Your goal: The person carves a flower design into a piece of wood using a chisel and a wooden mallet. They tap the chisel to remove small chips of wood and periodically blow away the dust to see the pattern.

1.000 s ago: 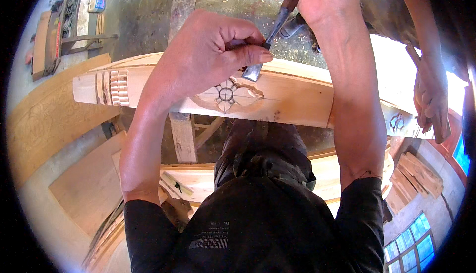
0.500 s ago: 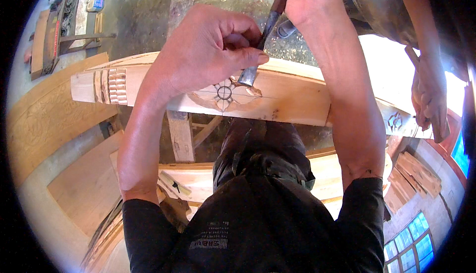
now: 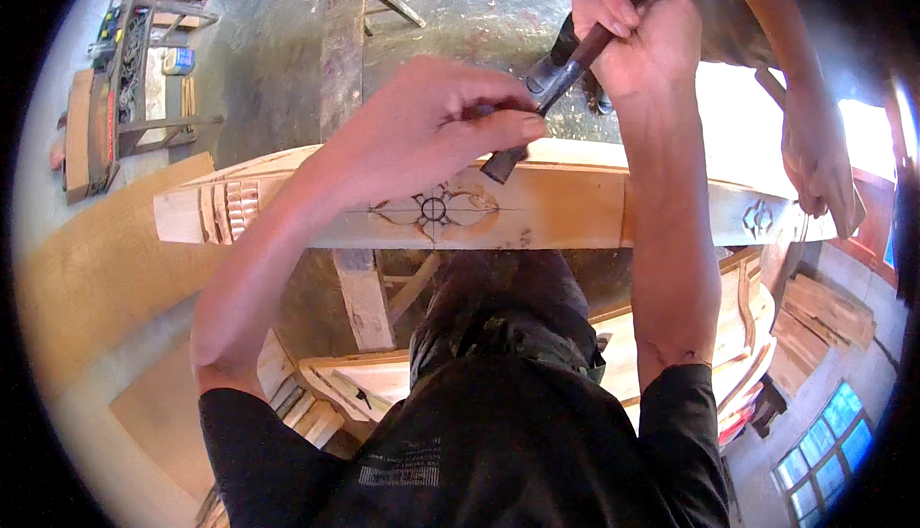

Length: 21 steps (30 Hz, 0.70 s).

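Note:
My left hand [image 3: 450,116] is closed around the lower shaft of a chisel [image 3: 500,166], thumb and fingers pinching it above the blade. Higher up, my right hand [image 3: 661,49] wraps its fingers round the dark wooden handle. The chisel slants from upper right down to lower left, its blade over a long pale wooden beam [image 3: 575,212]. Whether the edge touches the wood, I cannot tell. Just left of the blade, a carved flower motif [image 3: 433,209] shows a round centre, petals and pencilled lines.
On the right another person's hand [image 3: 813,159] rests near the beam's end, by a second carved motif [image 3: 758,218]. Behind at left stands a rack [image 3: 134,58] with tools. Curved wooden pieces [image 3: 355,375] lie close to my body. A wooden trestle [image 3: 359,298] is under the beam.
Both hands have shifted right with the chisel, and the blade has turned from its shiny face to a dark one. The raised chip by the right petal no longer shows.

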Tool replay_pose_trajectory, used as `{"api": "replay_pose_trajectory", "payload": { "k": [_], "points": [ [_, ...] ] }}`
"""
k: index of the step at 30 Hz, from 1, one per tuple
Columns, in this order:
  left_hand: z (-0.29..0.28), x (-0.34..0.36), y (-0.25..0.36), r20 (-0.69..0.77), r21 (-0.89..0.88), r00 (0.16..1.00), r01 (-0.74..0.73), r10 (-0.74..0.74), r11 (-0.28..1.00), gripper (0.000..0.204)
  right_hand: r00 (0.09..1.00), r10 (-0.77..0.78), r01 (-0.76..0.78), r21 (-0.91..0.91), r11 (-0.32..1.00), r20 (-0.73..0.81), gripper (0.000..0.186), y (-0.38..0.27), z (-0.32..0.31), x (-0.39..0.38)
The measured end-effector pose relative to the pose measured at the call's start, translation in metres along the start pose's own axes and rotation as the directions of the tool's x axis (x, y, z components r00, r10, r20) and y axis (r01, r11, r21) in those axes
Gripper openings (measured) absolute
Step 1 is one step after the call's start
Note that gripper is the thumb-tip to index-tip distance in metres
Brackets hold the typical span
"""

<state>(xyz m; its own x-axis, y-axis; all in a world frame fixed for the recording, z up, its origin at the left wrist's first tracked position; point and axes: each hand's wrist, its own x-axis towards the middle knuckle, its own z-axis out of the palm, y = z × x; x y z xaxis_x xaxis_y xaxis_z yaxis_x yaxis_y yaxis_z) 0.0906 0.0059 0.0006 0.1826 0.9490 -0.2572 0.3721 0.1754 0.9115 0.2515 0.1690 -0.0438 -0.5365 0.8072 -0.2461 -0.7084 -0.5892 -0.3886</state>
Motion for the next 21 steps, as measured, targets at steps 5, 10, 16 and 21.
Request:
{"api": "replay_pose_trajectory", "payload": {
  "k": [5, 10, 16, 21],
  "points": [
    [0.007, 0.017, -0.010, 0.163, -0.201, 0.987, 0.043, -0.010, 0.979, 0.030, 1.000, -0.028, 0.028, -0.055, 0.998, 0.000, 0.040, 0.006, 0.001, 0.001],
    [0.004, 0.014, -0.015, 0.167, -0.194, 0.986, 0.031, 0.002, 0.981, 0.030, 0.999, 0.001, 0.002, -0.051, 0.999, 0.049, 0.035, 0.000, 0.010, 0.006],
    [0.003, 0.014, -0.022, 0.181, -0.177, 0.983, -0.004, 0.037, 0.984, 0.031, 0.986, -0.005, 0.005, 0.000, 1.000, 0.166, 0.034, 0.002, -0.005, 0.007],
    [-0.003, 0.019, 0.008, 0.231, -0.024, 0.966, 0.130, -0.121, 0.991, 0.027, 0.973, -0.028, 0.029, -0.004, 1.000, 0.231, 0.037, -0.008, -0.012, 0.012]
  ]
}}
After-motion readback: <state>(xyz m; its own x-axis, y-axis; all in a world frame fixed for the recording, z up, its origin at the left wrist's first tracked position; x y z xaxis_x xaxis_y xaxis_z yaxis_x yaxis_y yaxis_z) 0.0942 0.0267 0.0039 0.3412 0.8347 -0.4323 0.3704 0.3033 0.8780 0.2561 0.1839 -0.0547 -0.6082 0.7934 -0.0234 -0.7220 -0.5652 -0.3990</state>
